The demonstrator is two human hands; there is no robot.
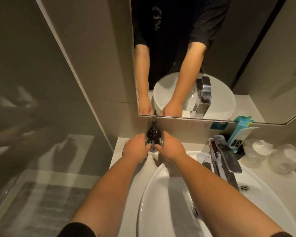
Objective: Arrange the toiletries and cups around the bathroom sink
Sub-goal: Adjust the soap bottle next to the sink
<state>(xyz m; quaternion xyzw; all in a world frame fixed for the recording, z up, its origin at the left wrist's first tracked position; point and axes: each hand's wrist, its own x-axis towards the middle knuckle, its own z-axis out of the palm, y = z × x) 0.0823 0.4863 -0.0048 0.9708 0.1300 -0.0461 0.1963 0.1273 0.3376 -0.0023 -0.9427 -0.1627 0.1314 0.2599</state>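
Note:
A dark pump bottle (153, 134) stands upright on the white counter at the back left corner, close to the wall under the mirror. My left hand (136, 145) wraps its left side and my right hand (171, 147) wraps its right side, with the fingertips of both meeting at the bottle's base. At the back right, two clear glass cups (256, 153) stand beside each other by the wall. A teal and white toiletry packet (240, 134) leans upright in a black holder just left of the cups.
The white oval basin (162, 199) fills the near counter, with a chrome faucet (224, 161) over its right side. The mirror (212, 57) hangs above the counter. A glass shower panel and a floor mat (46, 206) lie to the left.

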